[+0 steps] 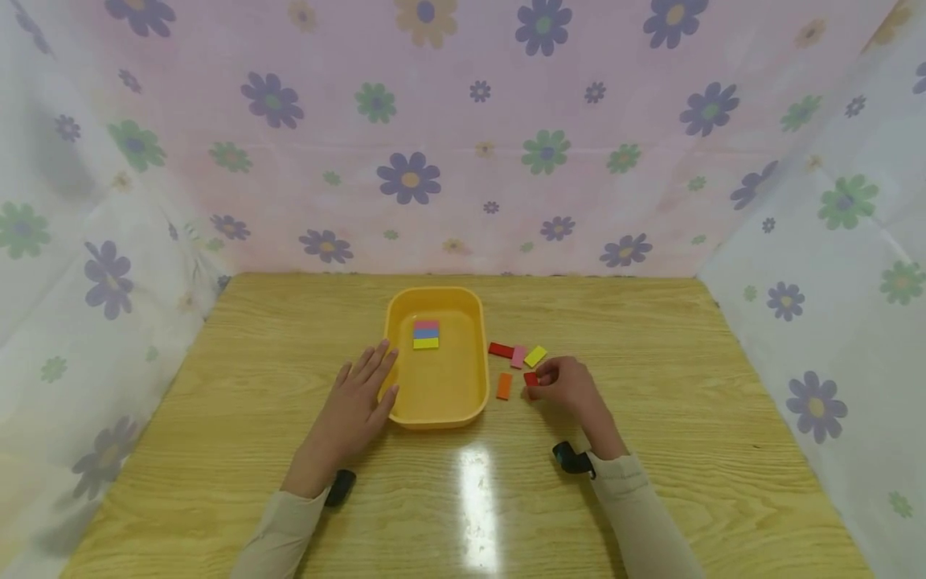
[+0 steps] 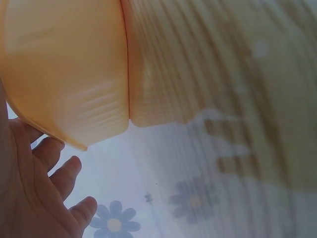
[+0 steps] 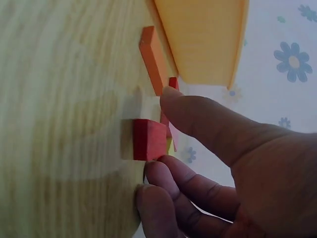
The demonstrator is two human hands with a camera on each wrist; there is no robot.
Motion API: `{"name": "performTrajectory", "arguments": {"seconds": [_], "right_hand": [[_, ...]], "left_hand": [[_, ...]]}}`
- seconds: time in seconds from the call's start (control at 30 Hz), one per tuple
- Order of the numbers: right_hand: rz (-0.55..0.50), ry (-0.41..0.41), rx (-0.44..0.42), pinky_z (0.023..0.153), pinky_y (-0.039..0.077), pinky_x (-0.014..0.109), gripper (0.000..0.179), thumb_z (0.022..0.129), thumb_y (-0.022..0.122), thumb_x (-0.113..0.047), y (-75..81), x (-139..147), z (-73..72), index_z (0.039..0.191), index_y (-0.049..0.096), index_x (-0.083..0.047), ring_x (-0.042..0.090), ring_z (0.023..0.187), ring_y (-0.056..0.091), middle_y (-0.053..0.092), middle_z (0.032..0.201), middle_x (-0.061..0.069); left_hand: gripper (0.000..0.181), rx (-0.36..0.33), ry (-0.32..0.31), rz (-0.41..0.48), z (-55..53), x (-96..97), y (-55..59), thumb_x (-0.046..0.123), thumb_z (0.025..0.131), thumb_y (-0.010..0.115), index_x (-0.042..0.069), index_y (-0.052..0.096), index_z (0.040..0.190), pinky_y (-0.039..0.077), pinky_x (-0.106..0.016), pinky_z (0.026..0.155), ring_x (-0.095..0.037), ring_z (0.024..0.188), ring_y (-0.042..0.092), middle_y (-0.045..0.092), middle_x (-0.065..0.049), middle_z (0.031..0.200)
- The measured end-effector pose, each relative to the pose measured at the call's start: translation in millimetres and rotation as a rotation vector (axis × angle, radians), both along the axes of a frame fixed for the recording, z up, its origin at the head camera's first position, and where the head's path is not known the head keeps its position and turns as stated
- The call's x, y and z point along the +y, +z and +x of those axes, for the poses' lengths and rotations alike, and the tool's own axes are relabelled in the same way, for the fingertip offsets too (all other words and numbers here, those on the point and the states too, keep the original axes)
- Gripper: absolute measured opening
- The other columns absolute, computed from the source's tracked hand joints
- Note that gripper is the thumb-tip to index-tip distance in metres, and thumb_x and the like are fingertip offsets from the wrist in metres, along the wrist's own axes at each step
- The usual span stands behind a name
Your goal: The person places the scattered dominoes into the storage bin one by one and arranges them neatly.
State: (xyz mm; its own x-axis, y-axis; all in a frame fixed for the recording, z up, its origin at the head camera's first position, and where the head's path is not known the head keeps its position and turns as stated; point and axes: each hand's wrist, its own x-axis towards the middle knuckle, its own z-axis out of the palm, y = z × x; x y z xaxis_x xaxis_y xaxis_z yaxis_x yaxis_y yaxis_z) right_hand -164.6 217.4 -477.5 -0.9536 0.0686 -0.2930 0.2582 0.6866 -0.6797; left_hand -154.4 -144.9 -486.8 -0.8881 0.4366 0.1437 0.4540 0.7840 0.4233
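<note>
My right hand (image 1: 567, 386) is down at the table with bent fingers around a small red block (image 3: 148, 140). In the right wrist view, fingertips touch one end of that block and the thumb lies on the other side. Close by are an orange block (image 1: 503, 386), a yellow block (image 1: 535, 356), a pink block (image 1: 518, 357) and another red block (image 1: 501, 350). My left hand (image 1: 354, 406) rests with extended fingers on the left rim of a yellow plastic tray (image 1: 473, 416). Inside the tray, pink, blue (image 1: 426, 333) and yellow blocks lie side by side.
The wooden table (image 1: 217, 418) runs back to a flowered cloth (image 1: 463, 201), with similar cloth at both sides. Dark wrist cameras sit under both cuffs, the right one (image 1: 571, 458) close over the table. Light reflects off the table in front of the tray.
</note>
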Motion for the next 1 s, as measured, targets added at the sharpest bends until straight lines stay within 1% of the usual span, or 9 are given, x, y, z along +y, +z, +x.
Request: {"name": "performTrajectory", "arguments": {"seconds": [0.1,0.27,0.43,0.6,0.87,1.0], "right_hand": [[-0.001,-0.008,0.021,0.076,0.054,0.034,0.035,0.082,0.087,-0.021,-3.6,-2,3.0,0.106,0.072,0.000,0.022,0.084,0.062,0.070,0.094,0.010],[0.009,-0.021,0.057,0.078,0.056,0.036,0.031,0.083,0.086,-0.018,-5.0,-8,8.4,0.104,0.072,0.000,0.022,0.085,0.064,0.071,0.095,0.010],[0.028,-0.013,0.074,0.080,0.055,0.037,0.026,0.083,0.084,-0.014,-5.7,-9,11.1,0.102,0.072,-0.001,0.023,0.085,0.063,0.070,0.094,0.010],[0.021,0.007,0.088,0.079,0.054,0.037,0.021,0.083,0.083,-0.012,-5.3,-6,11.2,0.099,0.074,-0.002,0.022,0.083,0.062,0.070,0.091,0.009],[0.025,0.078,0.128,0.075,0.052,0.033,0.017,0.083,0.081,-0.008,-8.1,0,11.3,0.097,0.075,0.000,0.020,0.079,0.061,0.070,0.087,0.008],[0.046,0.105,0.140,0.074,0.054,0.035,0.016,0.083,0.081,-0.006,-6.8,1,13.9,0.096,0.075,0.000,0.019,0.077,0.061,0.070,0.086,0.008]], "left_hand": [[0.059,-0.004,-0.003,0.001,-0.5,0.3,1.0,0.033,0.109,0.046,0.008,0.031,0.161,0.014,-0.066,0.121,-0.036,0.155,0.021,0.020,-0.009,0.170],[0.059,-0.009,-0.003,0.004,-0.5,-0.2,1.4,0.033,0.109,0.045,0.008,0.031,0.161,0.014,-0.066,0.121,-0.037,0.155,0.021,0.020,-0.009,0.170],[0.059,-0.012,-0.002,-0.003,-0.4,-0.1,0.2,0.033,0.109,0.046,0.008,0.031,0.161,0.014,-0.066,0.121,-0.036,0.155,0.020,0.020,-0.009,0.170],[0.059,-0.006,-0.001,0.003,-0.6,0.0,-0.2,0.031,0.108,0.047,0.008,0.031,0.160,0.015,-0.066,0.121,-0.037,0.155,0.022,0.021,-0.010,0.169],[0.058,0.027,-0.002,0.027,0.6,1.5,0.2,0.027,0.107,0.051,0.006,0.035,0.158,0.018,-0.068,0.119,-0.040,0.153,0.026,0.025,-0.012,0.168],[0.058,0.013,0.002,0.014,0.2,0.8,-0.3,0.029,0.108,0.049,0.008,0.033,0.160,0.016,-0.067,0.120,-0.037,0.154,0.024,0.023,-0.010,0.169]]}}
